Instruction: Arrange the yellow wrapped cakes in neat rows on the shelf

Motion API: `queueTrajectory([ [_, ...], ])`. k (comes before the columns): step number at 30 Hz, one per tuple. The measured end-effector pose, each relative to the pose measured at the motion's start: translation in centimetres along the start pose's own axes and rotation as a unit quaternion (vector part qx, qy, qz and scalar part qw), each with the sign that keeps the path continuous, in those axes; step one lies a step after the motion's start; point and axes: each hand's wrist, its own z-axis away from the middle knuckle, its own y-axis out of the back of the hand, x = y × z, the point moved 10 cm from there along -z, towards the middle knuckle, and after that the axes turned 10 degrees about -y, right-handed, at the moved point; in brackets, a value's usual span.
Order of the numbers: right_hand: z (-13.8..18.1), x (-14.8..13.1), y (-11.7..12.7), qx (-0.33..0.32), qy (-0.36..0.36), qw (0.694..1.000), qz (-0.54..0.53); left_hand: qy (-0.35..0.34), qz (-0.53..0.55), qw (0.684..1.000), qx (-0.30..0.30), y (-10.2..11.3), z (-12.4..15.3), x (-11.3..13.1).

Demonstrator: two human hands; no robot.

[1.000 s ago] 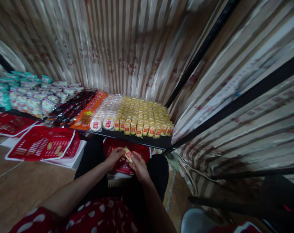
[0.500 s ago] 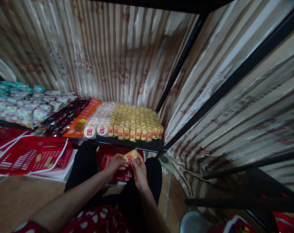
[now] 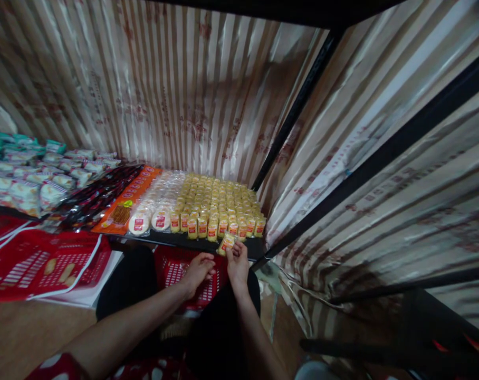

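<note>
My right hand (image 3: 238,263) pinches a small yellow snack packet with a red label (image 3: 226,243) and holds it at the front edge of the black shelf (image 3: 223,246), just below the front row of the same yellow packets (image 3: 219,203). My left hand (image 3: 199,270) hovers beside it over a red basket (image 3: 175,266) on my lap, fingers loosely curled with nothing in them. Round white packets (image 3: 152,211) lie to the left of the yellow rows.
Further left on the shelf lie orange packs (image 3: 124,203), dark red packets (image 3: 101,192) and white-green packets (image 3: 29,174). Another red basket (image 3: 41,264) sits at the lower left. Striped curtain fabric (image 3: 184,95) lines the back and right. Black frame bars (image 3: 295,111) cross the right side.
My right hand has carried the yellow packet up from my lap to the shelf's front edge. My left hand has let go of the packet and stays over the basket.
</note>
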Motion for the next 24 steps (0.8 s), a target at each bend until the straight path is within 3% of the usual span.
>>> queueTrajectory([
  [7,-2.0,-0.8,-1.8,0.014,0.03,0.998,0.051,-0.029,-0.001,0.999,-0.014,-1.6,-2.4,2.0],
  [14,-2.5,-1.0,-2.1,0.046,0.073,0.989,0.123,-0.031,0.036,0.994,-0.102,-4.1,-4.1,1.7],
  [20,-2.2,-1.4,-2.2,0.074,0.083,0.976,0.188,-0.094,-0.05,0.991,-0.078,-2.7,-5.1,1.2],
  [24,-2.5,-1.2,-3.1,0.046,0.09,0.977,0.186,-0.222,-0.149,0.962,-0.051,-1.1,-4.5,3.6],
])
